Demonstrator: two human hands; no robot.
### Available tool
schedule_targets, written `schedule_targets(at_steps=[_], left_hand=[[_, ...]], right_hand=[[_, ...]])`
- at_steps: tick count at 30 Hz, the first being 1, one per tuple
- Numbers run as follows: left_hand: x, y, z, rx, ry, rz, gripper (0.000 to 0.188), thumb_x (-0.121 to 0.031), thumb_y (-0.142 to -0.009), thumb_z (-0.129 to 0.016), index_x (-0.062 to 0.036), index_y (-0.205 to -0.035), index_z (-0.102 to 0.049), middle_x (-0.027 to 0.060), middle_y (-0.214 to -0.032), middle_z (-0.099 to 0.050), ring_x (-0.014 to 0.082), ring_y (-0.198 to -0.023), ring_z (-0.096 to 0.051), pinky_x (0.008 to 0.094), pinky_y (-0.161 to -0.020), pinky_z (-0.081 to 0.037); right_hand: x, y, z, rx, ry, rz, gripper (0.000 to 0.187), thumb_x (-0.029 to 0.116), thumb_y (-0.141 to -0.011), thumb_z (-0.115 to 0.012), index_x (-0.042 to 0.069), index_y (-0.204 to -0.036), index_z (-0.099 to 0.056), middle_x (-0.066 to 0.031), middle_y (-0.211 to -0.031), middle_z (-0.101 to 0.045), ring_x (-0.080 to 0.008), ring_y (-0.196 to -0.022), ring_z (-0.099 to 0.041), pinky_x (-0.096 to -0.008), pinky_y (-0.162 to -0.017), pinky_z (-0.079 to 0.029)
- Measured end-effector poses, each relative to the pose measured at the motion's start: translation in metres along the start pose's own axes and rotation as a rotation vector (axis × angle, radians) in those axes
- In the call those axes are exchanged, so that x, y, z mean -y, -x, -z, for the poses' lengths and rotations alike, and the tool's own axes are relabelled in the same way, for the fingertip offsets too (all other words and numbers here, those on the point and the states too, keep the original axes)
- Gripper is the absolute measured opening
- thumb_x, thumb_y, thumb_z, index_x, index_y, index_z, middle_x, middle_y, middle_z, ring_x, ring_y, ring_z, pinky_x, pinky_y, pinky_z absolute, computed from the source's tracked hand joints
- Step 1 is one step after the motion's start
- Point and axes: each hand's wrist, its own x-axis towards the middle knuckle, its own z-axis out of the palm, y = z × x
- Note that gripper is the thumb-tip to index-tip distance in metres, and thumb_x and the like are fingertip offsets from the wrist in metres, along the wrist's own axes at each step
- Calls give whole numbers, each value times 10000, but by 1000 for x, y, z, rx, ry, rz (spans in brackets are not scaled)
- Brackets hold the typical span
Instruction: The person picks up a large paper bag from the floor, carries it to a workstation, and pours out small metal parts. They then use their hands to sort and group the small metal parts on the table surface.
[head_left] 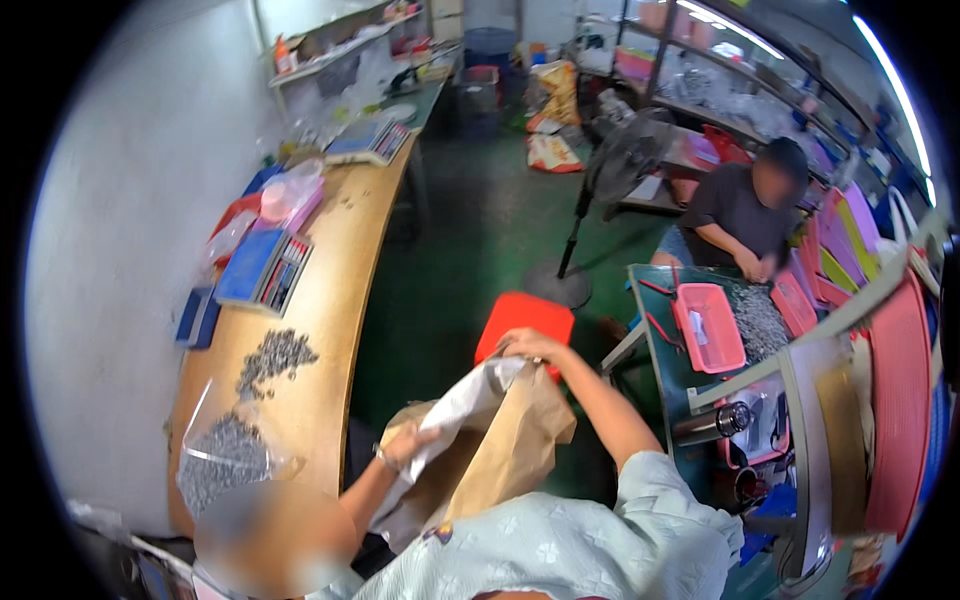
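Observation:
A large brown paper sack [515, 430] with a white inner lining hangs in front of my body, its mouth spread wide. My right hand [532, 346] is closed on the far rim, its arm stretched forward. Lower and to the left, my left hand [408, 442] grips the near-left side of the sack, with a band around the wrist. The bottom of the sack is out of sight. Just beyond my right hand stands a red stool [520, 315], partly covered by the sack and hand.
On the wooden bench [330, 340] at left lie small grey parts [275, 360], a clear bag of parts [225, 460] and a blue scale [262, 270]. A floor fan [565, 285] stands ahead. At right, a co-worker [735, 210] sits at a green table with a pink basket [712, 325].

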Motion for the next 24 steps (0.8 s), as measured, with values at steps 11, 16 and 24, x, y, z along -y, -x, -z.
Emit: schedule_targets(at_steps=[11,16,24], left_hand=[[-24,-100,57,-650,370,171,423,-406,-824,-591,-7,-687,-618,31,-639,-578,109,-525,-489,280,-472,-376],[-49,-95,10,-647,536,126,390,-346,-821,-604,0,-644,-590,28,-577,-535,124,-492,-477,310,-447,-367],[-2,-63,14,-525,613,155,331,-333,-826,-608,-5,-778,-615,38,-689,-602,132,-558,-556,272,-518,-439]], right_hand=[[115,73,-106,-287,225,38,1066,398,-710,-700,-66,-1357,9,-299,-1384,-171,-394,-1292,-208,-416,-1051,-208],[66,31,-124,-560,531,-167,1189,400,-580,-777,-76,-1346,-3,-322,-1380,-128,-442,-1288,-158,-552,-1030,-159],[-17,23,-57,-674,771,-324,218,88,-686,-606,-49,-853,-569,-247,-763,-604,-409,-728,-594,-456,-691,-483]])
